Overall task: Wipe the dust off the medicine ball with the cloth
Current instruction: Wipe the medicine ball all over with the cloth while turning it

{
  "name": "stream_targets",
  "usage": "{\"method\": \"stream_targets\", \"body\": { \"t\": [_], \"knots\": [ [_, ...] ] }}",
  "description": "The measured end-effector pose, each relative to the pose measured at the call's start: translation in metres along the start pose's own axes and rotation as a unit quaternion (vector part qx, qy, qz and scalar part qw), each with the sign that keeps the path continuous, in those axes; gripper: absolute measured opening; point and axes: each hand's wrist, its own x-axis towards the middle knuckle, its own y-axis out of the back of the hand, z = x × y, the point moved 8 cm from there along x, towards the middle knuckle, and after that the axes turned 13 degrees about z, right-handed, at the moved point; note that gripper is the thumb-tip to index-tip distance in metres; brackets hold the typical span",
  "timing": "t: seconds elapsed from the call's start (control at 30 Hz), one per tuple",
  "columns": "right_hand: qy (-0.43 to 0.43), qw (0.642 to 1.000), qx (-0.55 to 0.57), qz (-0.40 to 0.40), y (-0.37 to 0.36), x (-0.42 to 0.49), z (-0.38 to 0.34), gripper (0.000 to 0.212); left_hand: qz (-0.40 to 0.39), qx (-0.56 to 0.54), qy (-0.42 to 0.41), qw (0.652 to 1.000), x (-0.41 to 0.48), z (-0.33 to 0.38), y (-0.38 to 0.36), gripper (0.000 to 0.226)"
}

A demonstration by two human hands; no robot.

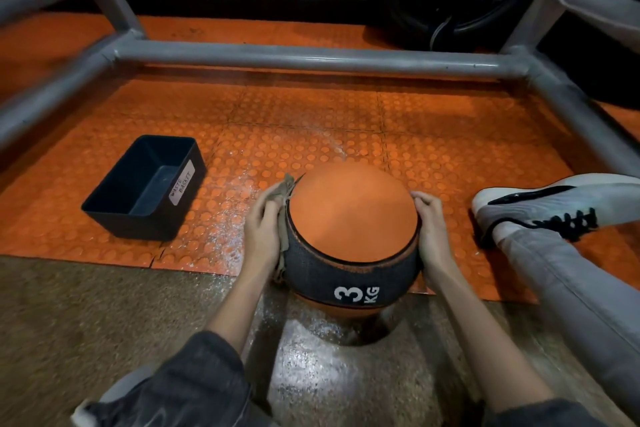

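An orange medicine ball (351, 215) with a dark grey band marked "3 KG" sits on the floor in front of me. My left hand (261, 229) presses a beige cloth (284, 218) flat against the ball's left side, over the grey band. Part of the cloth sticks up above my fingers and part hangs below my palm. My right hand (433, 229) rests against the ball's right side with its fingers laid over the upper edge of the band.
A black bin (145, 189) labelled "WASTE BASKET" stands to the left on the orange studded mat (311, 128). A grey tubular frame (311, 59) surrounds the mat. A leg with a white and black shoe (550, 204) lies at the right.
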Motion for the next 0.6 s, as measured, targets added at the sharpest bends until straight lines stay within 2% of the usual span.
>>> {"method": "stream_targets", "body": {
  "t": [0.13, 0.23, 0.37, 0.5, 0.53, 0.6],
  "knots": [
    [0.025, 0.997, -0.076, -0.008, -0.001, -0.007, -0.020, 0.026, 0.021, 0.036, -0.058, 0.997, -0.019, 0.016, 0.006, 0.027],
    [0.097, 0.981, -0.171, 0.007, -0.012, -0.021, -0.039, 0.039, -0.012, 0.057, -0.131, 0.990, -0.028, 0.042, -0.005, 0.025],
    [0.159, 0.955, -0.249, 0.027, -0.022, -0.031, -0.046, 0.045, -0.068, 0.163, -0.262, 0.949, -0.055, 0.073, -0.027, 0.038],
    [0.171, 0.948, -0.269, -0.010, -0.022, -0.028, -0.046, 0.041, -0.101, 0.172, -0.390, 0.899, -0.099, 0.073, -0.029, 0.035],
    [0.181, 0.947, -0.265, -0.015, -0.023, -0.029, -0.046, 0.040, -0.108, 0.167, -0.391, 0.899, -0.099, 0.072, -0.027, 0.035],
    [0.206, 0.948, -0.241, -0.016, -0.021, -0.037, -0.049, 0.041, -0.113, 0.157, -0.340, 0.920, -0.085, 0.072, -0.024, 0.036]
  ]
}}
